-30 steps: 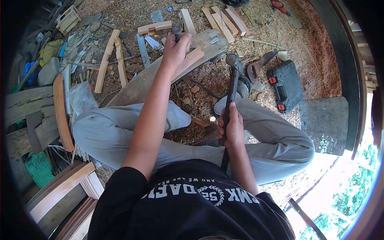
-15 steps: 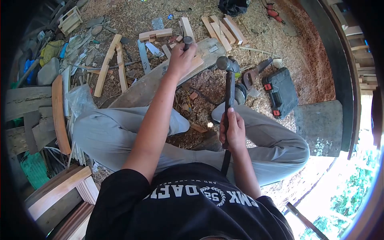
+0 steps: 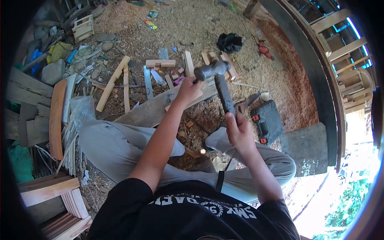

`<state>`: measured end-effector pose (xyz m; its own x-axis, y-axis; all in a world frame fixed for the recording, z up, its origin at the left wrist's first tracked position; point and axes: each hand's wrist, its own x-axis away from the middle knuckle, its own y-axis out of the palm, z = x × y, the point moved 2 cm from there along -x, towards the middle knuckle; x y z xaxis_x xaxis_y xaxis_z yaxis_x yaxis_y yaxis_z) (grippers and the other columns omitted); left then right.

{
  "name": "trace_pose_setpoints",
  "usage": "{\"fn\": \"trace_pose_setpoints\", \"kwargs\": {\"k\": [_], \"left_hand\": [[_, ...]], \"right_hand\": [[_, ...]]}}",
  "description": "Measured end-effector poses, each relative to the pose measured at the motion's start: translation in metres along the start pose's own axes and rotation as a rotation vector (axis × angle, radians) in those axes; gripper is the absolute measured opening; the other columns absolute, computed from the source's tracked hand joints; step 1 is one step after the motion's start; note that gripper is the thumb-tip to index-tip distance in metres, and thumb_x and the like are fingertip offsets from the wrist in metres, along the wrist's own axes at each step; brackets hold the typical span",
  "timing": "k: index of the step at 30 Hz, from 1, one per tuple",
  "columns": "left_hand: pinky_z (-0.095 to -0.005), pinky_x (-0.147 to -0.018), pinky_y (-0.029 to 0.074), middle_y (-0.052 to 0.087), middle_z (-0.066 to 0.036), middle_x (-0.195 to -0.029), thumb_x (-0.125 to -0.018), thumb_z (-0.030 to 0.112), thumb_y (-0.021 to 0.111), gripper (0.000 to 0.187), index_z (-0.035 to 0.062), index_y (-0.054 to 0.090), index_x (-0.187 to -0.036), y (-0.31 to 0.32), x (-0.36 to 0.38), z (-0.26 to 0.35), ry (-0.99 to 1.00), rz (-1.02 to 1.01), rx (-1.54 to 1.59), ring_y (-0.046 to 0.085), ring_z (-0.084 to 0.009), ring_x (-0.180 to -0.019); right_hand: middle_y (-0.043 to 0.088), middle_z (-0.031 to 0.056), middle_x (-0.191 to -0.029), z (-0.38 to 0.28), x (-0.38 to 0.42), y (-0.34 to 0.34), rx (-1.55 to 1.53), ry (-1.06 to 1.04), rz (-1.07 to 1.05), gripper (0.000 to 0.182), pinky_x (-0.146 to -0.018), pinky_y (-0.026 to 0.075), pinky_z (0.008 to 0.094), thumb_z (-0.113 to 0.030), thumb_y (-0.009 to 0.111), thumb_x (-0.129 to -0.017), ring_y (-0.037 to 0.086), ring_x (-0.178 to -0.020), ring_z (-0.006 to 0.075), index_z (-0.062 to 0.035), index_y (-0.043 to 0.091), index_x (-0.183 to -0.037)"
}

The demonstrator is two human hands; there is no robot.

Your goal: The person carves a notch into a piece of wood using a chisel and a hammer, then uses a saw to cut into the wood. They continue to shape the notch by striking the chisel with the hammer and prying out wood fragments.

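My right hand (image 3: pixel 241 131) is wrapped round the handle of a hammer (image 3: pixel 225 94), whose dark metal head is raised over my left hand. In my left hand (image 3: pixel 187 92) is a chisel held upright; the hammer head hides most of its top end, and its blade is out of sight. A light piece of wood (image 3: pixel 199 95) shows beneath the left fist. It rests on a long, weathered plank (image 3: pixel 146 107) that lies slantwise in front of my legs.
Cut wood blocks (image 3: pixel 161 63) and longer strips (image 3: pixel 113 84) lie beyond the plank. A black tool case (image 3: pixel 270 120) and a handsaw (image 3: pixel 251 100) sit to the right. A red power tool (image 3: pixel 264 49) and a black bag (image 3: pixel 230 42) are farther off. Wood shavings cover the ground.
The hammer has swung up and to the left, so its head now overlaps the chisel's top. My right hand has risen slightly. The view has tilted upward.
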<state>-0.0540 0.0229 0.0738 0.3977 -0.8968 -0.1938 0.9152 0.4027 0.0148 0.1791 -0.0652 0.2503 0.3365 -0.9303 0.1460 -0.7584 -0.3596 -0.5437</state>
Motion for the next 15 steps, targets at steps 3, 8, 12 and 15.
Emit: {"fn": "trace_pose_setpoints", "kwargs": {"k": [3, 8, 12, 15], "left_hand": [[-0.0421, -0.069, 0.051, 0.071, -0.015, -0.075, -0.093, 0.019, 0.069, 0.021, -0.0018, 0.069, -0.094, 0.001, 0.006, 0.026, 0.218, 0.096, 0.05, 0.069, -0.0249, -0.073], [-0.0415, -0.063, 0.046, 0.064, -0.012, -0.067, -0.095, 0.021, 0.067, 0.024, -0.0021, 0.067, -0.09, -0.001, -0.004, 0.001, 0.117, -0.058, -0.149, 0.061, -0.0206, -0.065], [-0.0369, -0.056, 0.037, 0.05, -0.003, -0.057, -0.098, 0.027, 0.064, 0.035, -0.0003, 0.059, -0.075, -0.005, 0.001, 0.016, 0.012, -0.121, -0.098, 0.047, -0.0107, -0.058], [-0.0366, -0.055, 0.038, 0.047, -0.001, -0.057, -0.097, 0.026, 0.064, 0.036, 0.0005, 0.055, -0.074, -0.007, 0.004, 0.023, -0.001, -0.138, -0.104, 0.049, -0.0101, -0.059]], "right_hand": [[0.052, 0.0054, -0.058, 0.014, -0.006, 0.005, 0.159, 0.005, -0.053, 0.045, -0.053, 0.04, 0.0363, -0.036, 0.061, -0.108, 0.049, -0.056, 0.0111, 0.0018, 0.059, -0.084], [0.05, -0.0029, -0.057, 0.014, -0.005, -0.003, 0.032, -0.081, -0.056, 0.04, -0.039, 0.035, 0.026, -0.037, 0.055, -0.111, 0.046, -0.041, 0.0065, -0.0076, 0.054, -0.085], [0.05, -0.0045, -0.057, -0.052, 0.003, -0.026, -0.24, -0.055, 0.056, 0.036, -0.038, 0.031, 0.0234, -0.032, 0.052, -0.112, 0.044, -0.042, 0.0041, -0.0075, 0.051, -0.086], [0.051, -0.0033, -0.059, -0.065, 0.002, -0.032, -0.291, -0.172, 0.128, 0.037, -0.042, 0.034, 0.0247, -0.033, 0.052, -0.113, 0.047, -0.046, 0.005, -0.0065, 0.053, -0.087]]}}
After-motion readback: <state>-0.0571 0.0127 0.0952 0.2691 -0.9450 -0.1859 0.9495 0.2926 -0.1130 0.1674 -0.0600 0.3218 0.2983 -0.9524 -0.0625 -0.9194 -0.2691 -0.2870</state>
